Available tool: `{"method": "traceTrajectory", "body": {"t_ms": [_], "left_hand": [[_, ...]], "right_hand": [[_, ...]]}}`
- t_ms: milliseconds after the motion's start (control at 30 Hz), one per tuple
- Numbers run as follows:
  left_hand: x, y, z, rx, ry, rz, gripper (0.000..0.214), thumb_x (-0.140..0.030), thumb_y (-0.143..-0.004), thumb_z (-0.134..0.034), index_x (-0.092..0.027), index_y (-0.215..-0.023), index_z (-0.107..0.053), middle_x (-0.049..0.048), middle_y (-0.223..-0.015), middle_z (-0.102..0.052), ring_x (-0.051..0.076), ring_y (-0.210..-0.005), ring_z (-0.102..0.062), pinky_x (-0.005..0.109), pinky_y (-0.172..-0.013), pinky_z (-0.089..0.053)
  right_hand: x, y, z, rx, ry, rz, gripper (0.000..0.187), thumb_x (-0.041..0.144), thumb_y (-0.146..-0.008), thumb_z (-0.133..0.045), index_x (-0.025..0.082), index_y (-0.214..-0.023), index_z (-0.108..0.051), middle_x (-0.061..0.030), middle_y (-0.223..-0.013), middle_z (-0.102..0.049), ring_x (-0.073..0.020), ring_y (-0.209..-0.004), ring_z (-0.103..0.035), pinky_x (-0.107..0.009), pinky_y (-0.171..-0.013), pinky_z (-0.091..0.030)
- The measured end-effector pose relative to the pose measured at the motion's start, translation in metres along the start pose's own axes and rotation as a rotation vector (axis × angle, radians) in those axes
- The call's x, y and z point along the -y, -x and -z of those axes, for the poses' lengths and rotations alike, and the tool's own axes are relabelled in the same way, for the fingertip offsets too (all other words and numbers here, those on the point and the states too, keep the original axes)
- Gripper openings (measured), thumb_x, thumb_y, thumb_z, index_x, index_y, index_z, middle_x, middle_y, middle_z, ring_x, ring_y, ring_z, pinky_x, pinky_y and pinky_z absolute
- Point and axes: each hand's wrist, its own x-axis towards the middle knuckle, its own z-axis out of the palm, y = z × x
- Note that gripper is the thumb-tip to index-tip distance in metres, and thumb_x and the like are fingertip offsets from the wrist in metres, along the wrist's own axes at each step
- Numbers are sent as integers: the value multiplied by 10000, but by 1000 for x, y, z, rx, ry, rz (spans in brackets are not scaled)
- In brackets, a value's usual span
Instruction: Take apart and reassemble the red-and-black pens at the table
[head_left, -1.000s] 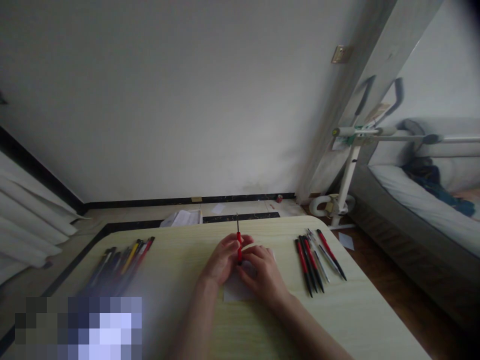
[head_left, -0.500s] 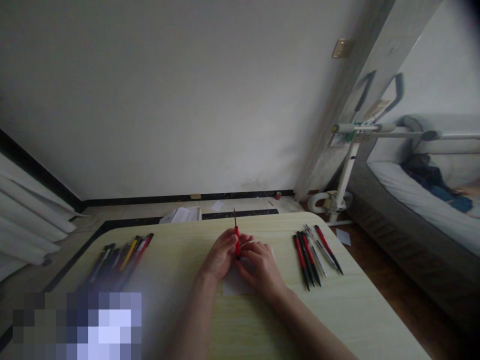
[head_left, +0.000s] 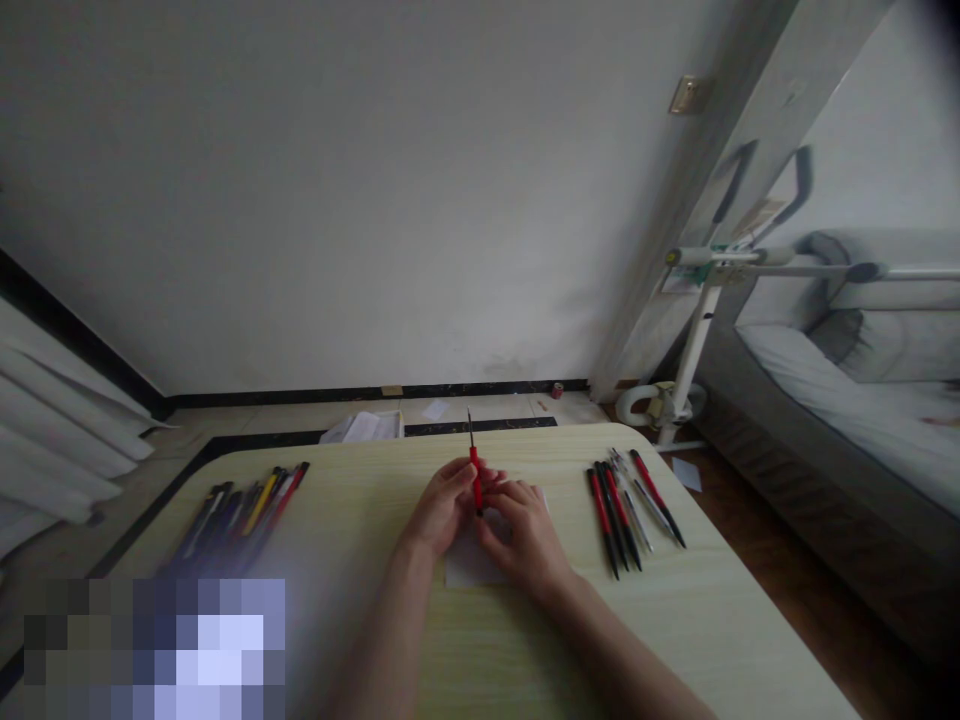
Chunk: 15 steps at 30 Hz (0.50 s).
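Forearms (head_left: 397,620) stretch over a pale wood-grain counter (head_left: 720,610), and a sheet of white paper (head_left: 466,572) lies on it beneath the hands, partly covered by them. Above the paper, the left hand (head_left: 441,502) has its grip pinching a red pen barrel (head_left: 476,482), thumb in front, with the barrel nearly upright and a thin rod (head_left: 471,430) pointing up from its top. The right hand (head_left: 529,540) is curled just beside the barrel's dark lower end; I cannot tell whether its grip closes on that end. To the right lie red-and-black pens (head_left: 602,515) with slim silvery pieces (head_left: 640,518) among them. To the left is a blurred cluster with a yellow pen (head_left: 260,507) and a red pen (head_left: 289,495). Past the counter, a white box (head_left: 367,428) of papers sits on the floor, with an exercise frame (head_left: 696,345) to the right and a plain wall (head_left: 390,200) behind.
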Motion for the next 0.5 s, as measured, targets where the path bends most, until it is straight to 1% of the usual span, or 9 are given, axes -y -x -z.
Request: {"method": "traceTrajectory", "body": {"t_ms": [233, 400, 500], "left_hand": [[0, 0, 0, -1, 4, -7, 175, -234, -656, -701, -159, -801, -639, 38, -756, -676, 213, -850, -628, 399, -901, -389], [1, -1, 2, 16, -10, 7, 174, -224, -667, -690, -142, -814, -649, 59, -838, -671, 203, -885, -610, 363, -902, -387], [2, -2, 2, 35, 14, 19, 149, -197, -672, -683, -146, -808, -651, 54, -833, -663, 198, -890, -600, 350, -879, -397]], "right_hand": [[0, 0, 1, -6, 7, 13, 138, 228, -759, -562, 221, -876, -633, -47, -915, -619, -207, -857, -527, -358, -765, -372], [0, -1, -1, -12, 6, 3, 120, 216, -757, -562, 216, -858, -627, -45, -897, -626, -208, -847, -532, -355, -758, -374], [-2, -1, -2, -13, -11, -2, 122, 206, -756, -569, 216, -867, -619, -39, -907, -628, -208, -863, -532, -355, -773, -370]]}}
